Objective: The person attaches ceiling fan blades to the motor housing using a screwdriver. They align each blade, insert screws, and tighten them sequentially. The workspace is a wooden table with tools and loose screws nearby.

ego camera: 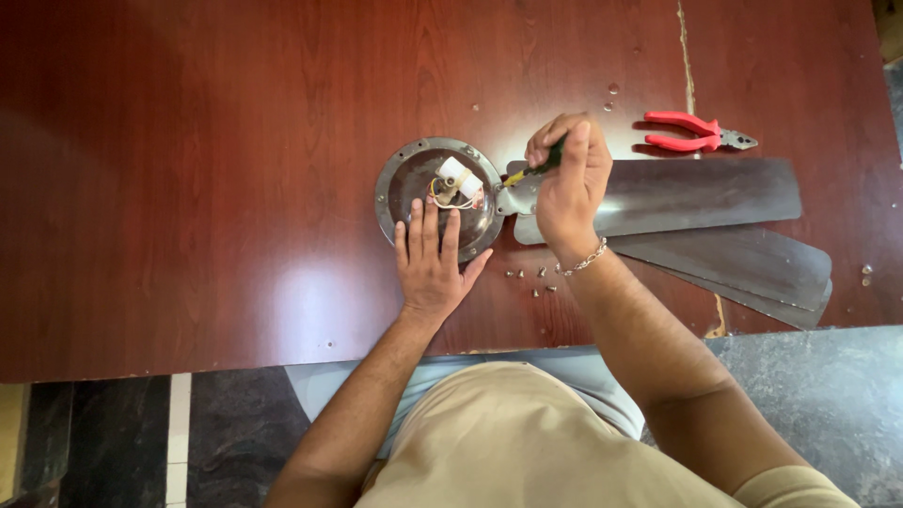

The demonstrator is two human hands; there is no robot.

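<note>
Left hand (431,261) lies flat and open, pinning the round dark metal fan motor housing (438,196) mid-table, while the right hand (567,179) fists the black-and-yellow screwdriver (536,169), probably on a blade-bracket screw: best kept upright, pressing firmly.

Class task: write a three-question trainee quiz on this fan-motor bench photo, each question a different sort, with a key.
1. True or false: the left hand rests flat on the round motor housing.
2. Which tool does the right hand grip? A pliers, B screwdriver, C hammer.
3. What lies unused on the table beyond the fan blades?

Key: 1 true. 2 B. 3 the red-handled pliers.
</note>
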